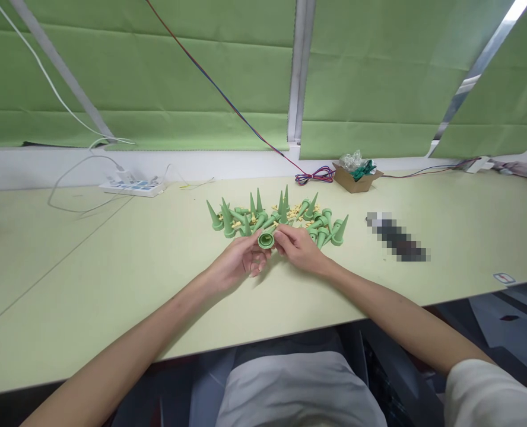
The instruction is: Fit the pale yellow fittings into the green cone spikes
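A green plastic cone-shaped spike (266, 239) is in my left hand (241, 260), with its round hollow end turned towards me. The fingers of that hand close around its left side, while the lower fingers curl beneath. My right hand (301, 248) is closed in a pinch at the spike's right side. A small yellow plastic piece (276, 224) shows at the right fingertips, partly hidden by them. Just beyond both hands lies a pile of similar green spikes (227, 220), some upright on their caps and others lying down. Small yellow pieces (294, 212) are scattered among them.
A small cardboard box (354, 181) holding clear and green items stands at the back. Left of it are a coiled red-blue cable (314, 175) and a white power strip (134, 188). A blurred dark object (397, 238) lies to the right on the table (156, 249).
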`<action>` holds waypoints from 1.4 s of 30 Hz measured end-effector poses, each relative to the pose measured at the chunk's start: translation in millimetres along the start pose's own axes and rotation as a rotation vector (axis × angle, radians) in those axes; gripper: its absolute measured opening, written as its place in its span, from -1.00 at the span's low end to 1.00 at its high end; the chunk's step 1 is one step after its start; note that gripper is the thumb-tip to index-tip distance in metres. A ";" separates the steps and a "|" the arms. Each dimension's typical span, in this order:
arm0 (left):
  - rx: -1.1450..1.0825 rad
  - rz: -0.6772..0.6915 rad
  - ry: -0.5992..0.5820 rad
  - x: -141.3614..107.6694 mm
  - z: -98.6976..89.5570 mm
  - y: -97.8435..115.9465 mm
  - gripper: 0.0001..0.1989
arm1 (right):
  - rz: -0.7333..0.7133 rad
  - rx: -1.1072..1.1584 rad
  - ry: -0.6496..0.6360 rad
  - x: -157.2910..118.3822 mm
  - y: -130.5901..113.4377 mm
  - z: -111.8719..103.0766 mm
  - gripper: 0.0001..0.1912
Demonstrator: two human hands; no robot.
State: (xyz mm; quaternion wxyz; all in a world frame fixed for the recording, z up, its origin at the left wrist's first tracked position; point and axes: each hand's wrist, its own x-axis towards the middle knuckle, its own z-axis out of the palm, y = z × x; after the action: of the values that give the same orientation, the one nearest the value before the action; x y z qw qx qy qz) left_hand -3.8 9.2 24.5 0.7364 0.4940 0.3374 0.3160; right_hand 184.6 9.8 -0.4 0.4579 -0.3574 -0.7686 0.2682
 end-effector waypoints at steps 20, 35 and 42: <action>0.904 0.589 0.238 -3.6 -0.7 -10.7 -0.70 | 0.037 -0.106 0.024 1.2 2.0 1.6 -0.45; 0.624 0.234 0.193 -0.7 4.7 -7.3 -0.44 | 0.019 -0.084 0.148 1.6 -0.9 -0.2 -0.52; 0.461 0.119 0.132 3.1 3.1 -8.9 -0.45 | -0.020 -0.085 0.087 1.4 1.8 1.0 -0.56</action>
State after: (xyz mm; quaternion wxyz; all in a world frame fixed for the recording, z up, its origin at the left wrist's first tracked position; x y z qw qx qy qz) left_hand 1.7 7.3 16.4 0.5609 0.6462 0.4182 0.3048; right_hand 183.8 11.9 -1.5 0.4782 -0.3801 -0.7620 0.2150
